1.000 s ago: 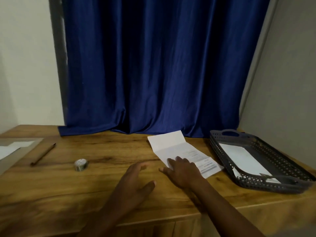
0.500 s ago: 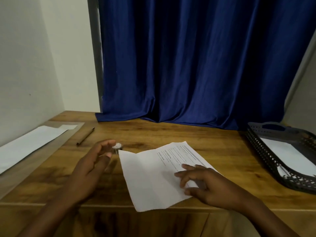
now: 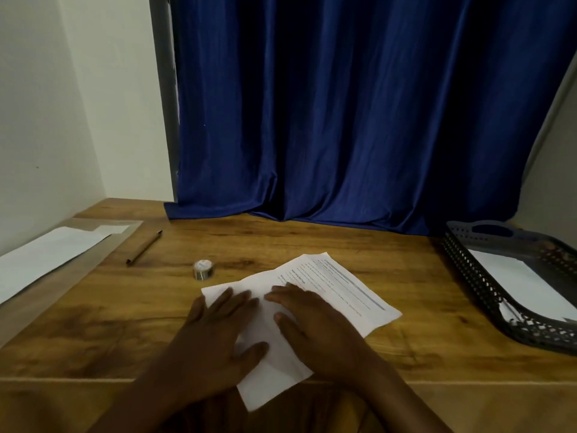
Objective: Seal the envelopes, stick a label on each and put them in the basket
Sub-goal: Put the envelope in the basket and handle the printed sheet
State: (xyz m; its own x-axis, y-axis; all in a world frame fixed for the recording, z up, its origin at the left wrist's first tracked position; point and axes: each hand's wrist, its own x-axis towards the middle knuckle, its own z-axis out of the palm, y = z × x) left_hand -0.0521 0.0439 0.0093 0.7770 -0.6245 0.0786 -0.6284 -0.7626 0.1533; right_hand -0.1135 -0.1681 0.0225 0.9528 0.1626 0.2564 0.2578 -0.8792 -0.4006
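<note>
Wooden tabletop: left hand and right hand, fingers flat, unclenched, press printed sheet. Crease evenly, edges aligned, one palm anchoring.

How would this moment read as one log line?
left hand: flat on printed sheet | right hand: flat on sheet | tape roll: untouched | basket: holds white envelope
</note>
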